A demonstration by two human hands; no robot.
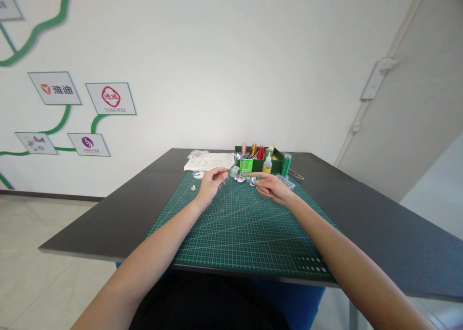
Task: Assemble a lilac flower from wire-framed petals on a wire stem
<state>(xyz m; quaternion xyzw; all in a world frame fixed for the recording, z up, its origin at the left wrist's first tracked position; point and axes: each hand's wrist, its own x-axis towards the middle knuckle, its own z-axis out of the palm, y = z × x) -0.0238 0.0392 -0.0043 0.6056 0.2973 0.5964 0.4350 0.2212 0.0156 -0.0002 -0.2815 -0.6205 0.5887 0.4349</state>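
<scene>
Above the cutting mat (235,228), my left hand (212,183) pinches a thin green stick (232,167) between thumb and fingertips. The stick slants up and to the right, toward the green can (246,167). My right hand (270,186) is closed opposite it, index finger reaching left and the other fingers curled. Shiny bits (252,181) show at its fingertips; I cannot make out whether it grips one. A shiny pinkish piece (239,179) lies between the hands. Left of my left hand are a small white piece (193,188) and a round white dish (198,174).
Behind the hands stand a yellow-labelled bottle (267,165), a green tube (286,165) and a dark green box (257,166) with coloured tubes. A white patterned sheet (210,161) lies back left. Tweezers (296,174) and a clear plastic box (285,181) are at the right.
</scene>
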